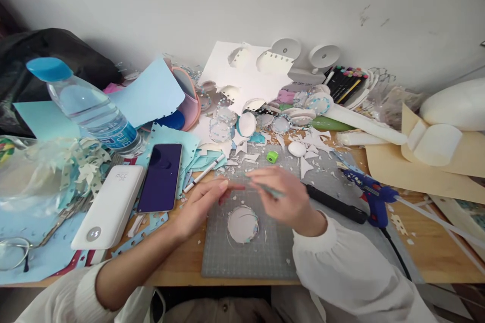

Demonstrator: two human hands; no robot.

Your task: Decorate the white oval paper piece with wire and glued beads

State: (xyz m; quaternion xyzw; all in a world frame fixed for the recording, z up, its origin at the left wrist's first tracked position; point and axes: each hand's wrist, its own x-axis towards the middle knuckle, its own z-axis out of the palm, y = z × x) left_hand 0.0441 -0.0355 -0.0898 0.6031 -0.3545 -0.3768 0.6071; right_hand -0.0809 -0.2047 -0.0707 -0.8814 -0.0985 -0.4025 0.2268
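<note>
My left hand (202,204) is held above the grey cutting mat (222,265), thumb and fingers pressed together. A narrow reddish shape shows at its fingertips, too blurred to tell if it is a finger or a held piece. Facing it, my right hand (284,194) is closed around a slim grey-green tool (272,190), whose exact kind I cannot make out. The two sets of fingertips are close together. Just below them, a round white disc (243,224) with bluish bits along its rim lies on the mat.
Left are a phone (159,177), a white power bank (108,207) and a water bottle (91,106). Paper scraps (242,156), a green cube (272,156) and decorated discs (222,128) lie behind my hands. On the right are a black tool (337,204) and a blue glue gun (373,194).
</note>
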